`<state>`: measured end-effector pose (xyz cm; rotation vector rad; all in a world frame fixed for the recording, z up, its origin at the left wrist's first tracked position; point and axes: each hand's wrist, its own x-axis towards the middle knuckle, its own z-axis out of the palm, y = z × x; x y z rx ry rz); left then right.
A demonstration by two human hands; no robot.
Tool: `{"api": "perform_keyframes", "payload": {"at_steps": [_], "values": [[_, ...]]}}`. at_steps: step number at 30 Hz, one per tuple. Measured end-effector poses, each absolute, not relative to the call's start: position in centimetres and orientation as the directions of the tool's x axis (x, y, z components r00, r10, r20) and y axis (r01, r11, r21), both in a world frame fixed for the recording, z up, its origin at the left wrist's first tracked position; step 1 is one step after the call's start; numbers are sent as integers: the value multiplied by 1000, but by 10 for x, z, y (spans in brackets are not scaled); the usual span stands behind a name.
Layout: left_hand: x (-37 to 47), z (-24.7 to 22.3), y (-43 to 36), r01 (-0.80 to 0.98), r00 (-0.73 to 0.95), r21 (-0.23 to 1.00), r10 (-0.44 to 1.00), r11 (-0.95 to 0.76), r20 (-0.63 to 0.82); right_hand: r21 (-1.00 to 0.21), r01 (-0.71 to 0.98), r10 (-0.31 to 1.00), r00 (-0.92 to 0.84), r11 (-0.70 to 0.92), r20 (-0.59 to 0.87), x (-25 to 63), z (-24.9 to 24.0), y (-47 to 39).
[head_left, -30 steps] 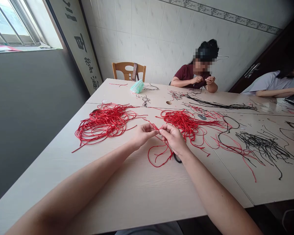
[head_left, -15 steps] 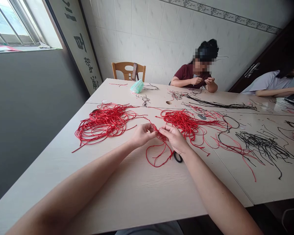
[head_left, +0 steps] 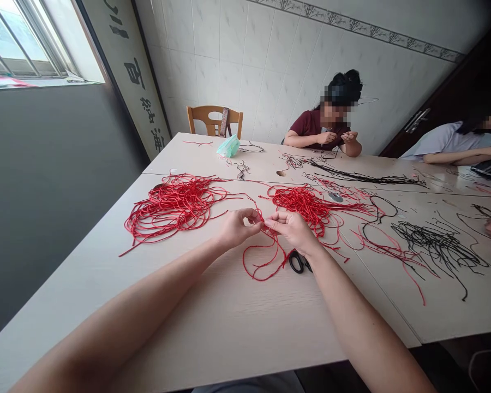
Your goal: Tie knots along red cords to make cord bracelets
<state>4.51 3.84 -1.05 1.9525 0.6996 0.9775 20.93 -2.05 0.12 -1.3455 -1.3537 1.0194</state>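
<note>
Near the front edge of the pale wooden table [head_left: 237,327], two bare forearms reach forward and meet over the middle of the board. The left hand [head_left: 237,226] pinches a red cord [head_left: 265,256] between thumb and fingertips, and the right hand [head_left: 293,229] pinches the same cord just beside it, so the two sets of fingertips nearly touch. From that pinch the cord hangs down and lies in loose loops on the table under the right hand. Black-handled scissors [head_left: 298,263] lie flat just beside the right wrist, partly hidden by it.

To the left, a little farther off, sits a spread heap of smooth red cords [head_left: 174,204]. To the right of the hands lies a denser pile of red knotted strands [head_left: 311,203], with a small round disc [head_left: 335,197] at its far edge. Farther right, black cords [head_left: 437,243] lie tangled with stray red ones.

Beyond these, a long bundle of black cords [head_left: 368,176] stretches across the far half of the table, and a green crumpled bag [head_left: 228,146] rests near the far left corner. A wooden chair [head_left: 215,120] stands behind it against the tiled wall. A person in a maroon shirt [head_left: 311,125] sits at the far side with both hands raised close together, and another person's arm [head_left: 466,157] rests on the table at the right edge.
</note>
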Motion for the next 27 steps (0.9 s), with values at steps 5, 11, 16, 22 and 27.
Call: {"api": "perform_keyframes", "payload": {"at_steps": [5, 11, 16, 22, 27], "values": [[45, -14, 42, 47, 613, 954, 762, -297, 207, -971, 232, 998, -10, 65, 64, 213, 0, -20], [43, -15, 45, -49, 738, 999, 674, 11, 29, -873, 432, 973, -149, 226, 178, 216, 7, -22], [43, -18, 45, -134, 840, 886, 526, 443, -135, -708, 579, 911, -183, 404, 371, 213, 13, -26], [43, -19, 44, -233, 858, 788, 501, 570, -109, -635, 597, 849, -160, 490, 504, 209, 14, -26], [45, -21, 47, -254, 787, 902, 617, 350, -17, -738, 556, 904, -58, 382, 424, 211, 8, -22]]}}
